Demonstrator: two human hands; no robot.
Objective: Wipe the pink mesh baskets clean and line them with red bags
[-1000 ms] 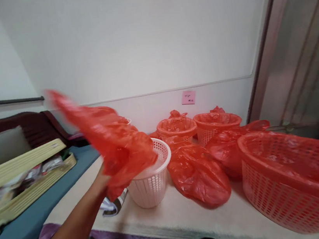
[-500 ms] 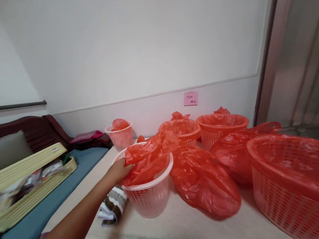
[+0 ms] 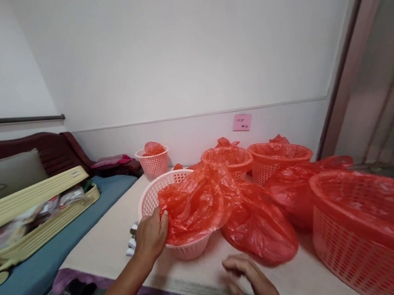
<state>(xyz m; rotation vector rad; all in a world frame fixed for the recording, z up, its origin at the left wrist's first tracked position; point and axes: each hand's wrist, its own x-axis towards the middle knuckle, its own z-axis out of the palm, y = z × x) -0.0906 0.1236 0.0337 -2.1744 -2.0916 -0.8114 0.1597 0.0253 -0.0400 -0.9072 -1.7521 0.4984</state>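
My left hand (image 3: 151,235) is closed on the edge of a red plastic bag (image 3: 192,206), which bulges over the front of a pale pink-white plastic basket (image 3: 149,203) with perforated sides. Most of the basket's inside is covered by the bag. My right hand (image 3: 253,283) hovers low in front, fingers curled but apart, holding nothing. Close to it lies a filled red plastic bag (image 3: 262,233) on the table. A striped towel (image 3: 131,243) is partly hidden behind my left hand.
A small pale basket (image 3: 154,165) with red plastic stands at the back. Two red baskets, left (image 3: 235,174) and right (image 3: 260,170), stand by the wall. A big red basket (image 3: 369,241) fills the right side. An open cream suitcase (image 3: 63,211) lies on the bed.
The bag has been drawn towards me over the front rim, uncovering the back of the basket, which now tilts. My right hand has come into view at the bottom.
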